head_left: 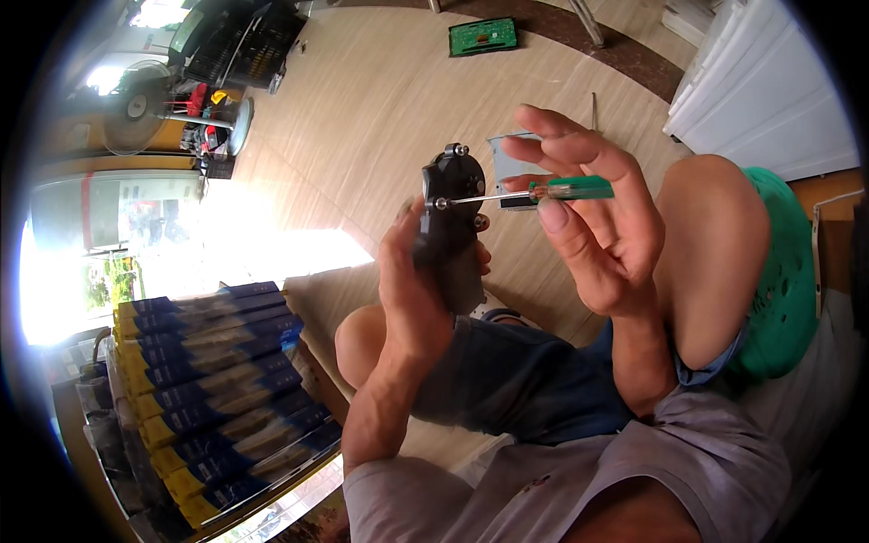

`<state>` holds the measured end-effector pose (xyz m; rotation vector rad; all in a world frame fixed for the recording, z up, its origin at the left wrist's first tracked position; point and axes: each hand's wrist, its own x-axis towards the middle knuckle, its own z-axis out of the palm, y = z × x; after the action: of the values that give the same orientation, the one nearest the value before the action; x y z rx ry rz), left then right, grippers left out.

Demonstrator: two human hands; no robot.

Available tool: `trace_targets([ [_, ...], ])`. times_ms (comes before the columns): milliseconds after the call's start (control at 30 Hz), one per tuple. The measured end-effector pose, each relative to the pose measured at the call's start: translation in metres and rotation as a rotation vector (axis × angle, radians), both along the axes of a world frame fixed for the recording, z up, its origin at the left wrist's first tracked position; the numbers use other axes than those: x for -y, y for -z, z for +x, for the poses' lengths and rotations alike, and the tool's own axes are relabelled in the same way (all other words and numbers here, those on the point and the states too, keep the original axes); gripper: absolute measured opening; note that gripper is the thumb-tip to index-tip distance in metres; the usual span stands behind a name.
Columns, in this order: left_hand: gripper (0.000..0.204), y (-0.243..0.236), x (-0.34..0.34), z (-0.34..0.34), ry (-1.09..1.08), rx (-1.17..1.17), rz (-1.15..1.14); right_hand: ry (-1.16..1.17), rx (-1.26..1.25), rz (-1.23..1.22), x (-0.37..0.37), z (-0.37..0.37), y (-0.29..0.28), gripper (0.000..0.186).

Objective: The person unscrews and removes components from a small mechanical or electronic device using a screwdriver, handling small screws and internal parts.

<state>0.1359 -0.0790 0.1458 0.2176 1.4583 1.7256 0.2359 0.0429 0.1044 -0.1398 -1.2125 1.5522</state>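
Note:
My left hand (405, 294) is wrapped round a black motor-like housing (450, 264) and holds it up in front of my knees. Several metal screws or posts stick out along the housing's rounded top end. In my right hand (605, 222) is a screwdriver (579, 187) with a clear green handle, held near the thumb and forefinger while the other fingers are spread. Its thin shaft lies level and points left, the tip at or very near a screw (442, 204) on the housing; contact cannot be made out for certain.
Behind my right hand, a flat grey panel (511, 156) lies on the tiled floor. Farther off is a green circuit board (482, 36). Blue-and-yellow packages (217, 389) fill a rack at left. A fan (138, 107), black crate (249, 50), white cabinet (769, 90) and green stool (787, 271) stand around.

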Motion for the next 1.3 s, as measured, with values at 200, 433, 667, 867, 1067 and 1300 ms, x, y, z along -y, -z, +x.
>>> trace_targets([
  [200,0.054,0.001,0.004,-0.003,-0.009,0.010,-0.014,-0.083,0.318,0.138,-0.006,0.017,0.006,0.032],
  [433,0.052,0.005,0.005,-0.005,0.010,0.075,-0.005,-0.031,0.006,-0.050,0.003,-0.001,0.000,0.029],
  [667,0.050,0.006,0.010,-0.008,0.045,0.106,0.046,-0.105,0.416,0.021,-0.005,0.018,0.002,0.031],
  [867,0.052,0.001,0.005,-0.006,0.058,0.152,0.065,-0.057,0.080,0.002,0.001,0.003,0.001,0.029],
  [1067,0.052,0.006,0.012,-0.010,0.063,0.169,0.094,-0.053,0.385,0.047,-0.005,0.016,0.002,0.033],
  [1300,0.060,0.004,0.007,-0.007,0.075,0.023,-0.021,-0.018,0.109,-0.018,0.003,0.002,0.000,0.029],
])
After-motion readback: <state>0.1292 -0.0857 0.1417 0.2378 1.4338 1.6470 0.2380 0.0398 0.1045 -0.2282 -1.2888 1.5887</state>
